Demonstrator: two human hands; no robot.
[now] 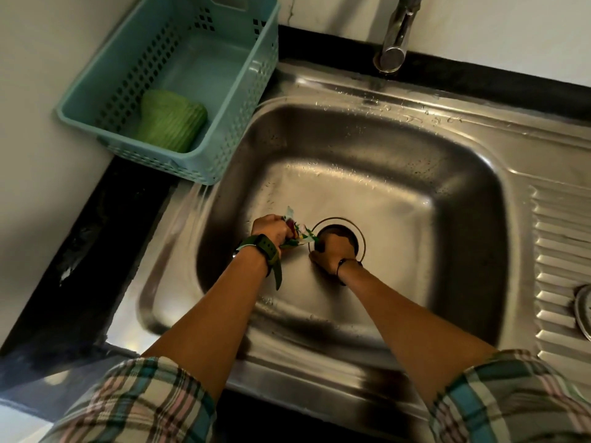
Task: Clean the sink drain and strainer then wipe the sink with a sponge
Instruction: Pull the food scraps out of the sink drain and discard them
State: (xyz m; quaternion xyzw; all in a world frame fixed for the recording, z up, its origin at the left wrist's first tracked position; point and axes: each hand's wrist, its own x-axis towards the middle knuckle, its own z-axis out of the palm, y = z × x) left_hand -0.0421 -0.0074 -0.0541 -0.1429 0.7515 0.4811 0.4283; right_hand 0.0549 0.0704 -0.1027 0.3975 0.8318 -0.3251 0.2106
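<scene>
In the steel sink point(367, 174), my left hand point(271, 230) grips a crumpled, colourful wrapper point(299, 233) just left of the drain. My right hand point(331, 252) reaches down into the round drain opening point(347, 231), and its fingers are hidden inside. The strainer is not in the drain; a round metal piece point(583, 310) lies at the right edge on the drainboard. A green sponge-like scrubber point(171, 121) lies in the teal basket point(224, 145) at the back left.
The tap point(396, 33) stands over the sink's back rim. A ribbed drainboard point(559, 251) runs along the right. Black countertop point(83, 251) borders the sink on the left, with a white wall behind.
</scene>
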